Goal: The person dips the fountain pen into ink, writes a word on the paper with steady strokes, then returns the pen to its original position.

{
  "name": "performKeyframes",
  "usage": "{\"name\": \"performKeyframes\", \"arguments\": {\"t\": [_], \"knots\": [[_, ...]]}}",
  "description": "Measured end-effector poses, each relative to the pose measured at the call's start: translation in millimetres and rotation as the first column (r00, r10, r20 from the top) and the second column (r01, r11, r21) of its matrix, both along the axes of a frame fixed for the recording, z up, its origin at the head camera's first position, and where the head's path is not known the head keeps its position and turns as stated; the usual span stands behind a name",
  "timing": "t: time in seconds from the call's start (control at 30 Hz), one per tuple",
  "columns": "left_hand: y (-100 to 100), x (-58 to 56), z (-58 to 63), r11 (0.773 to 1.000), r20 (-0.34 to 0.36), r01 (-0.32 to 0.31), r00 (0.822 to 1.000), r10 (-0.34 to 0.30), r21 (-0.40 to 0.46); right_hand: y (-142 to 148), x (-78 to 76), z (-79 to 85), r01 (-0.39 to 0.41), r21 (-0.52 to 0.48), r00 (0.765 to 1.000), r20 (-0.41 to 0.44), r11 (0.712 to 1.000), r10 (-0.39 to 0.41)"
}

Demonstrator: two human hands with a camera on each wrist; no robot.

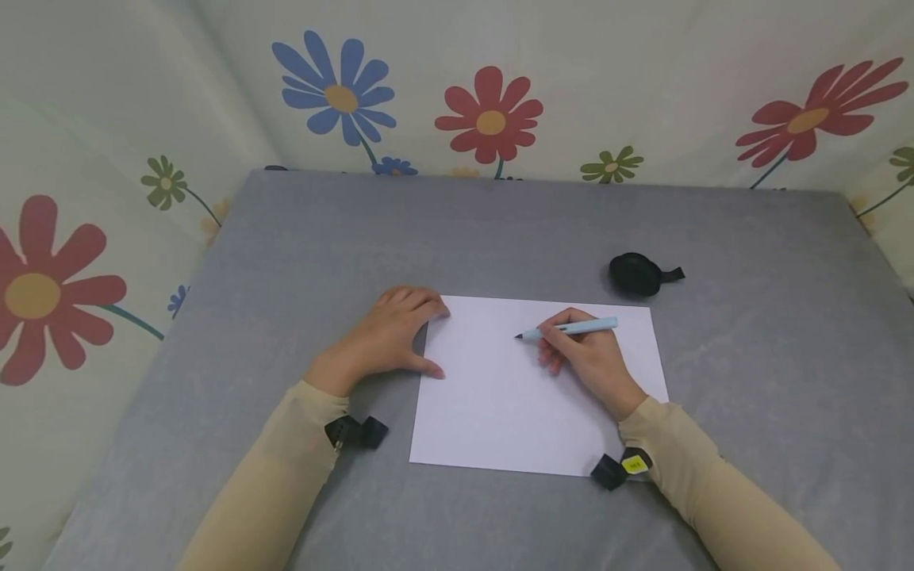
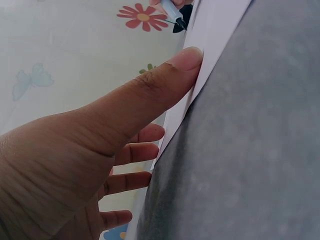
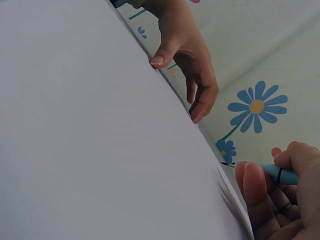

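A blank white sheet of paper [image 1: 493, 412] lies on the grey-covered table. My left hand [image 1: 389, 333] rests at the sheet's left edge, thumb and fingers spread, with the thumb tip on the paper in the left wrist view [image 2: 125, 115]. My right hand [image 1: 589, 357] pinches a light blue pen [image 1: 593, 325] over the upper middle of the sheet. The pen's dark tip points left, close over the paper. In the right wrist view the pen [image 3: 287, 176] passes between the thumb and fingers of my right hand [image 3: 280, 200].
A round black object with a short strap [image 1: 635, 274] sits beyond the paper's upper right corner. The grey tabletop [image 1: 428, 230] stretches around the sheet. Behind it hangs a flower-printed curtain [image 1: 643, 79]. Each wrist carries a small black camera.
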State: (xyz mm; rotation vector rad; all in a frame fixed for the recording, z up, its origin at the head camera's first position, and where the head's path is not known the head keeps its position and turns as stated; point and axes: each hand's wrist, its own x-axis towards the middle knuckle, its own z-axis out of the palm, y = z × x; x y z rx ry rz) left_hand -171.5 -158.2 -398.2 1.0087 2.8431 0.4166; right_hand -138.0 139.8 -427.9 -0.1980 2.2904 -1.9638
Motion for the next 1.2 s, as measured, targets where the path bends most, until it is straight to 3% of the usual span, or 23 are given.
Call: {"name": "performKeyframes", "arguments": {"t": [0.53,1.2], "knots": [[0.3,0.0,-1.4,1.000,0.000,0.001,1.000,-0.001,0.009,-0.3,-0.2,-2.2,-0.029,0.037,0.999,-0.031,0.999,0.030],[0.7,0.1,-0.5,1.000,-0.002,-0.003,1.000,0.003,0.000,0.8,1.5,-0.1,-0.011,0.064,1.000,-0.028,0.998,0.013]]}}
